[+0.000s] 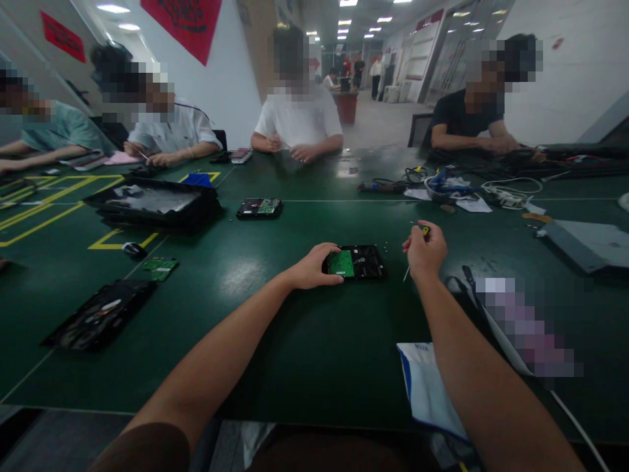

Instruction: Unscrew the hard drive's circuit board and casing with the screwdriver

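A hard drive (367, 262) lies flat on the green table, its green circuit board facing up on the left part. My left hand (319, 265) grips the drive's left end, thumb along the near edge and fingers at the far side. To the right of the drive, my right hand (426, 252) is closed round a screwdriver (426, 231) with a yellow and black handle. Its thin shaft slants down toward the table, apart from the drive. Several tiny screws (386, 247) lie just beyond the drive's right end.
Another hard drive (259, 208) lies farther back. Black trays (157, 203), a loose circuit board (160, 268) and a dark drive casing (101, 314) are at left. Cables (452, 183), a grey metal box (584, 242) and a white-blue packet (427, 387) are at right. Several people sit opposite.
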The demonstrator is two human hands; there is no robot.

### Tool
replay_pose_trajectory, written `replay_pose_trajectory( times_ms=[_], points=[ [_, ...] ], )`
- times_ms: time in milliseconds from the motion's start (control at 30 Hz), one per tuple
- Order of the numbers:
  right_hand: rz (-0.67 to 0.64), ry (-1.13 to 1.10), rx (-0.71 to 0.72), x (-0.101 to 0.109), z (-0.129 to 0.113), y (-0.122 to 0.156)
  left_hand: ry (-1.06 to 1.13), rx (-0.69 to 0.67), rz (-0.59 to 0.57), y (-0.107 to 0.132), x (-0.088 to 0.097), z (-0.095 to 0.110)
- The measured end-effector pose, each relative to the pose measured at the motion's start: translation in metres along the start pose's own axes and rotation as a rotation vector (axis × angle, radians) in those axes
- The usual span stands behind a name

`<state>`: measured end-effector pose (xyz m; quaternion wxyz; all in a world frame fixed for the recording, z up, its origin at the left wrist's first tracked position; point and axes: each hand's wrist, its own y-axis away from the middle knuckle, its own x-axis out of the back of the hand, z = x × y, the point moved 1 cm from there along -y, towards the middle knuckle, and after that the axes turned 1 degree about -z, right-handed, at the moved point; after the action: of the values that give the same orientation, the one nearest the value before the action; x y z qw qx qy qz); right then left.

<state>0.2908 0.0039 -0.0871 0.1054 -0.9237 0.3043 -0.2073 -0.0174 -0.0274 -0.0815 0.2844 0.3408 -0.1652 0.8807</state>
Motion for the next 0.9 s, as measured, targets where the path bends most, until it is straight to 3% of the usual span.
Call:
replay_pose_trajectory(
  times_ms=[100, 267, 433, 900],
  points=[
    [-0.048, 0.12, -0.015, -0.001, 0.018, -0.008, 0.004, 0.003, 0.002, 0.0, 0.0, -0.001],
    [-0.276, 0.475, 0.255, -0.005, 0.03, -0.01, -0.016, -0.012, 0.009, 0.0, -0.001, -0.002],
    [-0.437, 0.623, 0.389, -0.011, 0.025, -0.008, -0.017, -0.024, 0.034, 0.0, -0.002, -0.002],
    [-0.571, 0.664, 0.402, -0.005, 0.013, -0.005, -0.024, -0.027, 0.015, 0.0, -0.001, 0.0]
  ],
)
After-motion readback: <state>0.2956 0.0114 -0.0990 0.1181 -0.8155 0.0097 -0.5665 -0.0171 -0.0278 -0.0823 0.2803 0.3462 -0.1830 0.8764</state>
